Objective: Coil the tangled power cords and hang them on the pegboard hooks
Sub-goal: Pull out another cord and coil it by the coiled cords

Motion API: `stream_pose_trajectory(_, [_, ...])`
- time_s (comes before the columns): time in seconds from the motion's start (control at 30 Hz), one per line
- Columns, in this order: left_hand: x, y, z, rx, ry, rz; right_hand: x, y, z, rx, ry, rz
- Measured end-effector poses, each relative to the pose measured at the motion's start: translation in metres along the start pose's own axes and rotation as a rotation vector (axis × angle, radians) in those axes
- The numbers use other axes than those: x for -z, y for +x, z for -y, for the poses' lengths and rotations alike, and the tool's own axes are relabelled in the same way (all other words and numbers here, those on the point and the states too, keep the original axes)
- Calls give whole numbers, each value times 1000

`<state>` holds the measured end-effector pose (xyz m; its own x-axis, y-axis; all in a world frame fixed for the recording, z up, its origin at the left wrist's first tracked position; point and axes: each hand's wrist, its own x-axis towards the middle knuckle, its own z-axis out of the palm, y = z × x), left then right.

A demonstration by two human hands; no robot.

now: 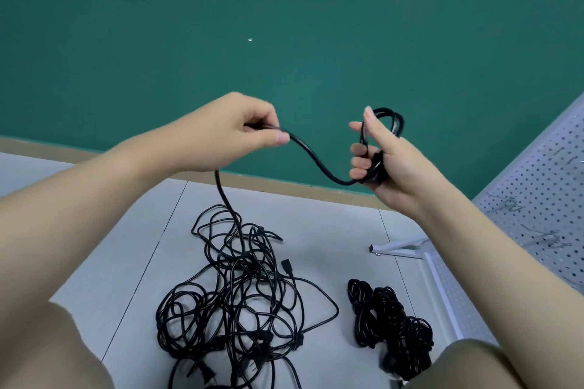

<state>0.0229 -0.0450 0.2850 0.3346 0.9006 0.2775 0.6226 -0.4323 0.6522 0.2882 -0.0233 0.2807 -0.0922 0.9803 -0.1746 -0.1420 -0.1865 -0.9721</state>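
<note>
A black power cord (316,158) runs between my two raised hands. My left hand (234,133) pinches it between thumb and fingers, and from there it drops to the tangled pile of black cords (240,297) on the floor. My right hand (382,161) grips a small coil of the same cord (390,121), whose loops stick out above the fingers. Several coiled cords (392,322) lie in a heap on the floor at the lower right. The white pegboard (537,199) with metal hooks (508,204) leans at the right edge.
A green wall (284,25) with a tan baseboard stands ahead. The floor is grey tile (331,230). The pegboard's white frame foot (398,248) juts onto the floor beside the coiled heap. My knees show at the bottom corners.
</note>
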Motion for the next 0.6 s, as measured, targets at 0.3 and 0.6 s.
stream_pose_trajectory(0.3, [-26, 3, -17, -90, -151, -134, -38, -14, -21, -3, -559, 403])
stream_pose_trajectory(0.6, [-35, 1, -10, 36, -93, -186, -45, -22, -25, -245, -341, 602])
